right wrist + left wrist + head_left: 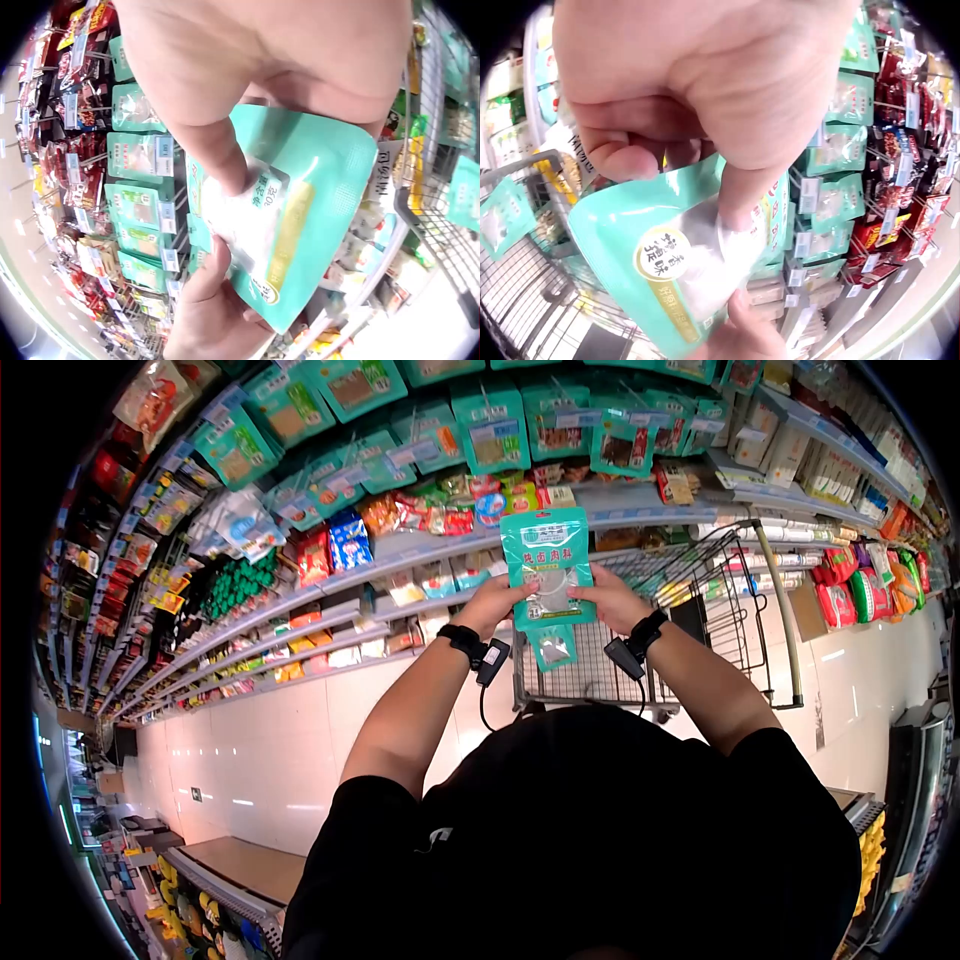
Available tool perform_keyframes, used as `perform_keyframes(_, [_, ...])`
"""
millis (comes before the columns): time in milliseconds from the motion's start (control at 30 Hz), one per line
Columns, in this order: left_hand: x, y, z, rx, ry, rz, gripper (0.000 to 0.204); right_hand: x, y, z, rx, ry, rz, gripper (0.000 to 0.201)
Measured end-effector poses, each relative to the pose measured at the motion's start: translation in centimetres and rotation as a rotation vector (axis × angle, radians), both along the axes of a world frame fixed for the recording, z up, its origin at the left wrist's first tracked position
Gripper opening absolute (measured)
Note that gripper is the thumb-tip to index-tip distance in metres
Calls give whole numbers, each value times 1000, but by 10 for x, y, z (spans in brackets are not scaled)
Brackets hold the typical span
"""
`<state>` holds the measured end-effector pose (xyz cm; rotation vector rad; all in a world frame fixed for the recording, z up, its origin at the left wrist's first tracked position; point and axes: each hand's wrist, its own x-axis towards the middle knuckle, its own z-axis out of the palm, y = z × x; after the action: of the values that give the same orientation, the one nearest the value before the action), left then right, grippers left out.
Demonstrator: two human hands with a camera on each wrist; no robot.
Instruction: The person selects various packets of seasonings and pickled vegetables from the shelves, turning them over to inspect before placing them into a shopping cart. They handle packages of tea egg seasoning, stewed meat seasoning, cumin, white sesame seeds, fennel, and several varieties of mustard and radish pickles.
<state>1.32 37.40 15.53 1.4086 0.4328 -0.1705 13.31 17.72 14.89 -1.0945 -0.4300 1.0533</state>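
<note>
Both hands hold a teal spice pouch (pixel 545 550) upright in front of the body, its printed face with a clear window turned toward me. My left hand (pixel 490 606) grips the lower left edge, thumb lying over the window and fingers curled behind. On the opposite edge my right hand (pixel 612 603) pinches the pouch the same way. The wrist views show each thumb pressed on the window of the pouch (pixel 630 225); the fingers behind it are partly hidden. Just below the held pouch, a smaller-looking teal packet (pixel 553 648) shows over the cart.
A wire shopping cart (pixel 783 615) stands ahead, slightly right, against the shelves. Rows of hanging teal packets (pixel 490 435) fill the shelf front above the hands. Bagged goods line the lower shelves (pixel 400 555) to the left. Pale floor tiles (pixel 330 750) lie below; a display stand (pixel 240 870) is behind left.
</note>
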Motion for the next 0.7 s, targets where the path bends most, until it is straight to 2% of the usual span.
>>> perform_keyframes(67, [-3, -7, -32, -45, 40, 22, 34, -2, -6, -20, -27, 34, 18, 36])
perform_keyframes(167, [-3, -17, -54, -151, 97, 24, 34, -3, -14, -42, -126, 150, -1, 34])
perform_keyframes(233, [0, -22, -71, -91, 113, 2, 33, -3, -17, -62, -217, 254, -31, 33])
perform_keyframes(267, [1, -25, -79, -89, 171, 24, 31, -4, -18, -76, -280, 210, -53, 33])
perform_keyframes(333, [2, -29, -112, -76, 277, 47, 42, 1, -22, -115, -381, 106, -32, 33])
perform_keyframes(400, [-2, -41, -140, -134, 347, 102, 52, 0, -31, -158, -518, 127, -7, 35])
perform_keyframes(467, [-2, -56, -165, -175, 383, 105, 59, -1, -31, -164, -742, 57, 63, 43])
perform_keyframes(500, [-2, -61, -182, -190, 402, 119, 59, -1, -34, -179, -743, 128, 116, 48])
perform_keyframes(567, [-6, -69, -231, 6, 431, 89, 58, 2, -36, -225, -843, 155, 246, 50])
perform_keyframes(600, [-13, -76, -284, -3, 390, 149, 57, 4, -33, -228, -775, 222, 316, 51])
perform_keyframes(633, [-12, -80, -302, -15, 412, 158, 57, 5, -31, -245, -785, 240, 333, 51])
perform_keyframes(700, [-8, -85, -336, -15, 308, 159, 61, 11, -27, -284, -830, 359, 433, 46])
